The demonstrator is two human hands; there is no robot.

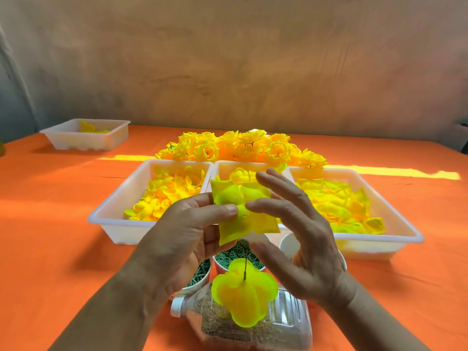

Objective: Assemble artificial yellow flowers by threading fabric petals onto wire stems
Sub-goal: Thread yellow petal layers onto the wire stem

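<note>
My left hand (187, 231) pinches a yellow four-lobed fabric petal piece (240, 211) between thumb and fingers, holding it up in front of the trays. Beside it my right hand (298, 236) has its fingers spread, with the index fingertip touching the petal's centre. Below the hands a thin wire stem (245, 264) stands upright out of a sand-filled plastic bottle (253, 325) lying on its side. A rounded yellow petal layer (243, 290) sits threaded on that wire.
Three white trays of loose yellow petals stand side by side: left (121, 224), middle (225, 168), right (395, 224). Finished yellow flowers (240, 148) are piled behind them. Cups of green parts (228, 259) sit near the bottle. Another tray (83, 135) is far left on the orange tablecloth (50, 236).
</note>
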